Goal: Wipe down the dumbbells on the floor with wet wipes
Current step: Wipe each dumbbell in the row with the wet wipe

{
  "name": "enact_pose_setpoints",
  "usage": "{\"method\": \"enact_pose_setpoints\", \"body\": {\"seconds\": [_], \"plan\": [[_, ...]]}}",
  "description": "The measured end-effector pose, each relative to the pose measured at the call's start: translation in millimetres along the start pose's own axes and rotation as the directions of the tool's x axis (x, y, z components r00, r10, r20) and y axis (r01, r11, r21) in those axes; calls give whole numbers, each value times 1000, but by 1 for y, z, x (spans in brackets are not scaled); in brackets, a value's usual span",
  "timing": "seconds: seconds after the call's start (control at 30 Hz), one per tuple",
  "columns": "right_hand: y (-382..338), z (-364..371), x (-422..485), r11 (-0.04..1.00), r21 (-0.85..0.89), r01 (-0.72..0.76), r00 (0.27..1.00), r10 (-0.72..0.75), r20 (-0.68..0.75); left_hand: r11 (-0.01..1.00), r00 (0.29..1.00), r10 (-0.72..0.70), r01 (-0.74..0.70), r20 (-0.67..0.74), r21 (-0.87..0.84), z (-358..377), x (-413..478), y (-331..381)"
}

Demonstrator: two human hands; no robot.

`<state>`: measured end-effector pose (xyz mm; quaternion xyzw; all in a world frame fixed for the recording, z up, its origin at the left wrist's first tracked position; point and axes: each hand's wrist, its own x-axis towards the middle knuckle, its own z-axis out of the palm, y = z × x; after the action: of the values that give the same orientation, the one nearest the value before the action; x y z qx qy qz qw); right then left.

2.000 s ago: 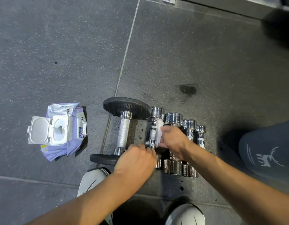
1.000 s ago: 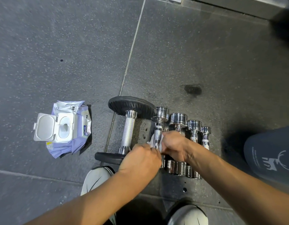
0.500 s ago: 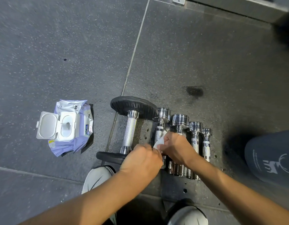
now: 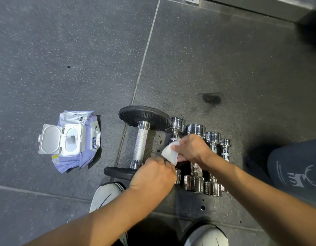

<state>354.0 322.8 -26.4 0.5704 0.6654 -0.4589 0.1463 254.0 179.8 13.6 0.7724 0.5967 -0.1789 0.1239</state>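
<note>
Several chrome dumbbells lie side by side on the dark floor. The leftmost chrome dumbbell (image 4: 175, 128) has my hands over its handle. My right hand (image 4: 191, 150) pinches a white wet wipe (image 4: 168, 153) against that handle. Below it, my left hand (image 4: 153, 176) is curled over the dumbbell's near end; what its fingers hold is hidden. A larger dumbbell with black rubber plates (image 4: 141, 141) lies just to the left. To the right lie a thick chrome dumbbell (image 4: 195, 181), a smaller one (image 4: 213, 137) and the smallest (image 4: 225, 144).
An open purple pack of wet wipes (image 4: 73, 141) lies on the floor to the left, lid flipped back. My two white shoes (image 4: 105, 196) (image 4: 205, 235) stand below the dumbbells. My knee in dark cloth (image 4: 295, 171) is at the right. A dark stain (image 4: 211, 99) marks the floor.
My right hand has slid the wipe along the leftmost chrome dumbbell's handle, down toward me and back up. My left hand has stayed at the near end. The camera shifted slightly.
</note>
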Motion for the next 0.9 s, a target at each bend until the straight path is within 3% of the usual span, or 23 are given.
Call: {"method": "enact_pose_setpoints", "body": {"seconds": [0.1, 0.23, 0.3, 0.37, 0.47, 0.53, 0.6, 0.67, 0.73, 0.8, 0.83, 0.9], "plan": [[-3, -3, 6, 998, 53, 39, 986, -29, -164, 1000, 1000, 1, -1, -6, 4, -1, -1, 0], [5, 15, -4, 984, -181, 6, 997, 7, 74, 1000, 1000, 5, -5, 4, 18, 0, -1, 0], [10, 16, -1, 990, -141, 4, 996, 7, 84, 1000, 1000, 0, 0, 8, 26, 1, 0, 0], [6, 11, 8, 999, -32, 6, 1000, -6, -14, 1000, 1000, -3, 3, 1, 10, 2, 0, 0], [-2, 10, 9, 997, -41, 63, 981, -69, -179, 1000, 1000, 0, 0, 5, -2, 2, 0, 0], [0, 13, 0, 991, -111, 76, 989, -89, -114, 1000, 1000, -5, 5, 9, 10, 3, 0, 0], [4, 14, -7, 980, -190, 52, 998, -43, 51, 1000, 1000, -14, 14, 16, 24, 3, 0, 0], [6, 11, -7, 996, -87, 18, 993, -7, 121, 1000, 1000, -10, 9, 15, 28, 3, 1, 1], [2, 6, 2, 999, 29, 26, 1000, -26, 0, 1000, 1000, -5, 5, 10, 13, 3, 2, 1], [-4, 6, 5, 997, -29, 65, 987, -69, -146, 1000, 1000, -6, 6, 12, 8, 2, 1, 1], [-5, 7, 4, 994, -74, 79, 984, -90, -156, 1000, 1000, -5, 5, 14, 10, 2, 0, 0], [-3, 12, 0, 983, -173, 60, 998, -66, -26, 1000, 1000, -4, 4, 20, 13, 2, -1, 0]]}}
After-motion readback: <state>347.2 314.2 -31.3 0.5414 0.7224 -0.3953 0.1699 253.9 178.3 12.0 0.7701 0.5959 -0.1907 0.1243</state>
